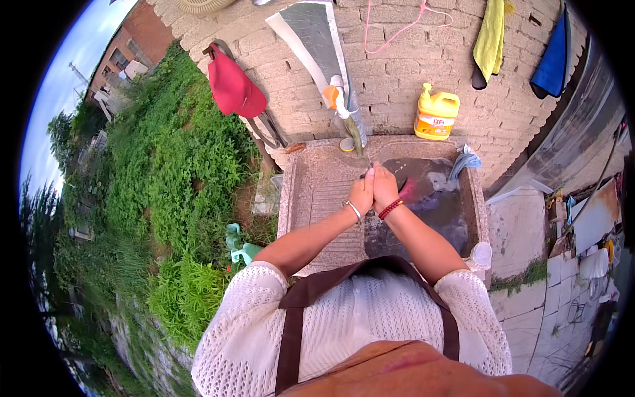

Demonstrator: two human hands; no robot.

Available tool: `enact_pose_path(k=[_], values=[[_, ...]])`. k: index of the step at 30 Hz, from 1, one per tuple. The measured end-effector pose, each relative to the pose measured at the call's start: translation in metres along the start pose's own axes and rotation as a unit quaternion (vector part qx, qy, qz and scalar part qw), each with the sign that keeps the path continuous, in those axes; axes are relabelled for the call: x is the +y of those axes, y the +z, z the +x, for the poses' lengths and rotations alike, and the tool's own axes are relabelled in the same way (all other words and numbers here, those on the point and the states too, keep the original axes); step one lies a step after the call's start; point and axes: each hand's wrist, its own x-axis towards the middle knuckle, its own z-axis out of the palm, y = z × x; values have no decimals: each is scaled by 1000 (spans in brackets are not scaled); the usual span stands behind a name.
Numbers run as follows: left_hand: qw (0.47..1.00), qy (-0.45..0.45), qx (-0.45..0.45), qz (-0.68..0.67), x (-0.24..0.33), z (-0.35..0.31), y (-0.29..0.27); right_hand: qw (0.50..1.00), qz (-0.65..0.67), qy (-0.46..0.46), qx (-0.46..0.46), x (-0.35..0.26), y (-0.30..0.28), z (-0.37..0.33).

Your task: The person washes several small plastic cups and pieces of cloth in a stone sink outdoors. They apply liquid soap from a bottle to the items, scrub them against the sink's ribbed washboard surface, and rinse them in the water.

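Our left hand [360, 194] and right hand [385, 188] meet over the stone sink [317, 178]; we cannot tell whether either grip grasps anything. Dark water [430, 228] lies right; just beyond hangs the tap's green sleeve [356, 135], farther right a yellow jug [436, 119].

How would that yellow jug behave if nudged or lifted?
The jug looks like stiff plastic, so it probably keeps its shape. Its handle should help lifting, though its fullness, hence weight, doesn't show. Standing at the sink's back edge, it might tip if pushed.
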Motion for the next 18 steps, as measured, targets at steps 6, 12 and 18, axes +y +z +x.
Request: enact_pose_path(k=[6, 12, 18], values=[[989, 90, -81, 79, -16, 3, 10, 989, 103, 103, 31, 0, -17, 5], [972, 68, -204, 92, -21, 5, 6, 974, 41, 220, -23, 9, -45, 26], [915, -173, -321, -172, -14, 27, -24, 981, 37, 179, -65, -14, -69, 29]])
